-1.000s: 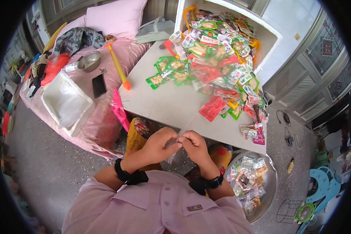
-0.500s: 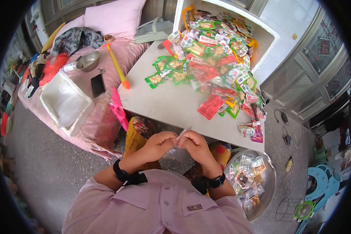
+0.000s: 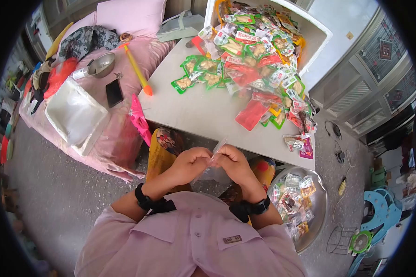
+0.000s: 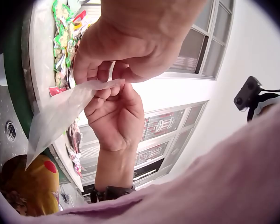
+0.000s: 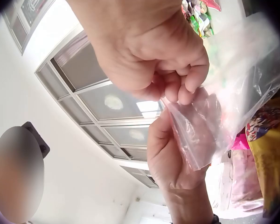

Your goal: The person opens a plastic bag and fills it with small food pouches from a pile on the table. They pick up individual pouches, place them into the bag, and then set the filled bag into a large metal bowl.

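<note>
A clear plastic bag (image 3: 213,174) hangs between the two hands, over the lap at the table's near edge. Fingers and thumb of the left hand (image 3: 190,162) pinch its edge; the right hand (image 3: 233,162) pinches the same edge close beside. In the left wrist view the bag (image 4: 60,112) spreads out as a thin, pale sheet, with the left hand (image 4: 130,44) above and the right hand (image 4: 115,119) below. The right wrist view shows the bag (image 5: 200,126) wrinkled, held by the right hand (image 5: 149,51), with the left hand (image 5: 177,154) partly behind the film.
Colourful sealed food packets (image 3: 249,60) spill from a white foam box (image 3: 316,39) onto the table (image 3: 189,111). A metal basin (image 3: 320,203) of packets stands at the right. On the pink-covered bed lie a foam tray (image 3: 76,115), a phone (image 3: 114,93) and a metal bowl (image 3: 102,65).
Both hands have risen slightly with the pinched bag, and more of the film shows below and above the fingers. The head view has shifted slightly.
</note>
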Motion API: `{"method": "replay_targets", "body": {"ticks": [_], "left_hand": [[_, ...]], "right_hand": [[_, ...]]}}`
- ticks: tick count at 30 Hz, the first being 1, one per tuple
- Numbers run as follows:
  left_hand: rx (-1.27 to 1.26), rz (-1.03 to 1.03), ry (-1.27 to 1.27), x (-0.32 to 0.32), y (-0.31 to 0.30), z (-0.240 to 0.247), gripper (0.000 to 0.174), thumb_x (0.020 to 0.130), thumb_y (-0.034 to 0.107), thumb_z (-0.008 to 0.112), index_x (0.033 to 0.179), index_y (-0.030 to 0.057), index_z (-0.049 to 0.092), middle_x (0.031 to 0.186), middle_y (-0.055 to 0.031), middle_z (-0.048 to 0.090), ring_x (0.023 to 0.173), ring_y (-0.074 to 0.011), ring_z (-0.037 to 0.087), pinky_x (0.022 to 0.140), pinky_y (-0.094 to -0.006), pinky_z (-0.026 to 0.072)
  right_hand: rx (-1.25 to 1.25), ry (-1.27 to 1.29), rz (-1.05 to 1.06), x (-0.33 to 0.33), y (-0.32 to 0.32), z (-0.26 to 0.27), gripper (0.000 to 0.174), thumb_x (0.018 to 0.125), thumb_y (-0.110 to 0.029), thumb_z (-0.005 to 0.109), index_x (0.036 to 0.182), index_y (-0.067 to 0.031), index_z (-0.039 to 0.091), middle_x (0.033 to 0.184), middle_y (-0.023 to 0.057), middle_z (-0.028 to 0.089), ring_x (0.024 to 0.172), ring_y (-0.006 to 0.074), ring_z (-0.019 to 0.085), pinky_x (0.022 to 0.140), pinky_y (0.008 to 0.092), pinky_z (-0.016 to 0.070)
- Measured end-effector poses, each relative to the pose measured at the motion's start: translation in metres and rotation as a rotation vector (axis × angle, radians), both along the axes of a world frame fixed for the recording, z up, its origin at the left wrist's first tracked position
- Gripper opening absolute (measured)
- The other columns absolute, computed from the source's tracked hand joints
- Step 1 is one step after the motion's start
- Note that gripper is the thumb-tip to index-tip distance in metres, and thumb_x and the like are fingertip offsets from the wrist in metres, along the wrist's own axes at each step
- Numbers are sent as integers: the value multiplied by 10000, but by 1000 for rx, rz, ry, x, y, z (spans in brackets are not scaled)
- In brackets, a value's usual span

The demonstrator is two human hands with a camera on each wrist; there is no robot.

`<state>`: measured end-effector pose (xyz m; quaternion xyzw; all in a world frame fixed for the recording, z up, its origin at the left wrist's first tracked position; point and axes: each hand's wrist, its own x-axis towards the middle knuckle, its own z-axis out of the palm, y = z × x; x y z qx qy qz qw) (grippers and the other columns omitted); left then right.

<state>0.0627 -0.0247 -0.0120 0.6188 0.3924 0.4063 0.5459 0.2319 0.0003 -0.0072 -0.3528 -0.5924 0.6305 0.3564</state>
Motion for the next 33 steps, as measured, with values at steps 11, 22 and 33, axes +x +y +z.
{"method": "replay_targets", "body": {"ticks": [11,22,33], "left_hand": [[-115,25,-94,7,-7,5,113,796,87,499,778,-20,529,797,-79,587,773,-125,563,677,-234,436],[-54,-19,-56,-1,-2,-4,116,798,72,471,787,-23,537,807,-62,578,769,-108,547,660,-231,431],[-6,28,60,7,-9,5,82,783,43,486,824,-15,526,834,-79,568,743,-110,536,657,-233,425]], "right_hand": [[-59,72,78,4,0,-3,99,830,-85,470,810,-1,519,756,44,554,709,98,531,647,235,438],[-186,95,61,9,-1,-5,97,802,-102,491,780,-17,531,737,48,564,684,94,529,635,226,427],[-144,76,85,6,-1,-10,142,846,-137,459,806,-17,524,757,35,556,696,95,538,632,217,435]]}}
